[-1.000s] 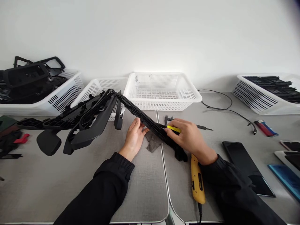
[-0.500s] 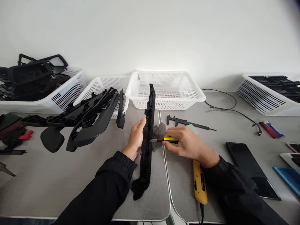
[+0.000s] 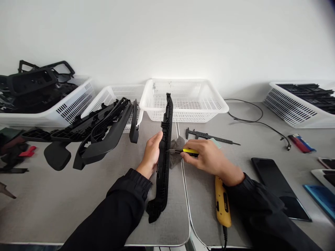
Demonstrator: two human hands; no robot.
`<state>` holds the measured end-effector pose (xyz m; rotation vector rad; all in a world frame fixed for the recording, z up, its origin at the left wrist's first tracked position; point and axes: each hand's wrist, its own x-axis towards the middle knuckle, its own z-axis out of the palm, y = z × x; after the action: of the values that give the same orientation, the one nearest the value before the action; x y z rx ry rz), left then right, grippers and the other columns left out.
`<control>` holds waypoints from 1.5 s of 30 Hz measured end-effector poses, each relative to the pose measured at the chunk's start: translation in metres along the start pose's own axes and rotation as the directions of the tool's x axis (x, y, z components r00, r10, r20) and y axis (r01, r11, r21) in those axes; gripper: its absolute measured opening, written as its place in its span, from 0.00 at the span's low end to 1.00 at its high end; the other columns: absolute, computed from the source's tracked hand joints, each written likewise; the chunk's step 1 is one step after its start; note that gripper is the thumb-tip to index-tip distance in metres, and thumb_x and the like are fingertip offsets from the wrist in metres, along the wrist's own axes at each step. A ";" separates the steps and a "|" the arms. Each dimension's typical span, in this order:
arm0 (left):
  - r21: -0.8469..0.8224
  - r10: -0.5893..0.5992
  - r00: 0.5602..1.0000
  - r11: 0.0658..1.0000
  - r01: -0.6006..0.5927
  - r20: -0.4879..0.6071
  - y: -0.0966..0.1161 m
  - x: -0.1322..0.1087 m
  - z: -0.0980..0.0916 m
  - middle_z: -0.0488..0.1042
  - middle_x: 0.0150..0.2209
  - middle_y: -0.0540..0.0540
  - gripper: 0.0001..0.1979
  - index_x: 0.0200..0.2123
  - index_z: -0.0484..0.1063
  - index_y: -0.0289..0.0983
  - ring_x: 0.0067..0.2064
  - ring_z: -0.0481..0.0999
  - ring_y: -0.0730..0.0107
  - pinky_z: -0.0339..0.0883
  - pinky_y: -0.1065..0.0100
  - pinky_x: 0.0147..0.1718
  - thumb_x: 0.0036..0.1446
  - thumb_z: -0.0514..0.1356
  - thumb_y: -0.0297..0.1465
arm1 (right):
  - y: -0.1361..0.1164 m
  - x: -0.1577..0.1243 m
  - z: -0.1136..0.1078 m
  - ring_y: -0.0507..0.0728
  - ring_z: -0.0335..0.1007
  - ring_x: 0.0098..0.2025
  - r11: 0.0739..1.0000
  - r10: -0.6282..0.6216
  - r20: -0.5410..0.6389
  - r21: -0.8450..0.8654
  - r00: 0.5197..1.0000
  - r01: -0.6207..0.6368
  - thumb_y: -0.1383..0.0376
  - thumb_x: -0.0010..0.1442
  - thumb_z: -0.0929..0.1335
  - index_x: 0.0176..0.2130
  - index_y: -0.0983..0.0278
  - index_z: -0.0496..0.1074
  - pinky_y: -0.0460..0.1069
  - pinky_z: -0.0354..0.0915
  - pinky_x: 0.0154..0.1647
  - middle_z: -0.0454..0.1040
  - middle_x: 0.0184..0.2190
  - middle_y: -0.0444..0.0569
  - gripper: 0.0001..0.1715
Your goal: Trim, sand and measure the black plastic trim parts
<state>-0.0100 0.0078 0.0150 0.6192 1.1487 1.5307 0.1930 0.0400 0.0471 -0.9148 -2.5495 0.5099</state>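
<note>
The work on the long black strip [image 3: 164, 160] appears to be partway through. The strip stands lengthwise at the centre of the frame, its lower end towards the bottom edge, its upper end overlapping the view of the white middle basket [image 3: 183, 116]. A blade [image 3: 172, 151] reaches its right edge about halfway along and seems to meet it; how much of that edge is dealt with, and how much is left, I cannot tell. More black parts [image 3: 107, 146] lie heaped at centre left, over a smaller white basket [image 3: 112, 90], and others fill the upper-left basket [image 3: 75, 108] and the upper-right basket [image 3: 285, 108]. Nothing visible sorts finished pieces from unworked ones.

The left hand [image 3: 151, 153] is partly closed around the strip's left side, thumb along the near face, fingers mostly hidden behind it. The right hand [image 3: 208, 157] is curled tightly on the yellow-and-black utility knife [image 3: 190, 151], blade out and pointing left.

A grey cloth [image 3: 175, 162] lies on the tabletop [image 3: 117, 205] beneath the blade, just beside the strip. A caliper [image 3: 200, 135] rests beyond the right hand, and a yellow corded tool [image 3: 222, 204] lies at lower right of centre, near the wrist.
</note>
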 end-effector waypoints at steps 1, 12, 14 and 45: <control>-0.004 -0.003 1.000 1.000 0.003 0.003 0.000 0.000 0.000 0.70 0.24 0.53 0.24 0.24 0.73 0.38 0.27 0.68 0.71 0.62 0.69 0.29 0.49 0.75 0.51 | 0.000 0.000 0.000 0.55 0.67 0.29 1.000 0.003 -0.004 0.001 1.000 -0.003 0.60 0.68 0.67 0.32 0.62 0.74 0.49 0.55 0.33 0.74 0.28 0.46 0.13; -0.018 -0.021 1.000 1.000 0.021 -0.005 -0.001 0.001 0.000 0.72 0.24 0.53 0.24 0.26 0.75 0.38 0.27 0.70 0.70 0.63 0.70 0.28 0.49 0.75 0.51 | 0.000 0.000 0.001 0.54 0.66 0.29 1.000 0.002 0.001 0.020 1.000 -0.002 0.60 0.69 0.67 0.32 0.61 0.73 0.50 0.55 0.32 0.73 0.27 0.45 0.13; -0.012 -0.016 1.000 1.000 0.017 0.013 -0.001 0.001 0.000 0.71 0.23 0.53 0.25 0.25 0.74 0.38 0.26 0.70 0.70 0.63 0.70 0.27 0.48 0.75 0.53 | 0.001 0.000 0.001 0.54 0.65 0.29 1.000 0.024 -0.019 0.017 1.000 -0.024 0.60 0.69 0.67 0.31 0.61 0.72 0.50 0.55 0.32 0.72 0.27 0.45 0.14; 0.037 -0.023 0.989 0.999 0.018 0.145 -0.013 0.002 -0.003 0.72 0.25 0.51 0.19 0.26 0.75 0.37 0.29 0.70 0.69 0.64 0.68 0.31 0.55 0.70 0.46 | 0.007 0.001 0.010 0.56 0.68 0.30 0.964 0.220 -0.281 -0.085 0.934 -0.252 0.59 0.69 0.68 0.31 0.61 0.71 0.50 0.55 0.32 0.74 0.28 0.47 0.14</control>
<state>-0.0075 0.0078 0.0022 0.7287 1.0694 1.4265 0.1909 0.0436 0.0360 -1.2534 -2.2560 0.2765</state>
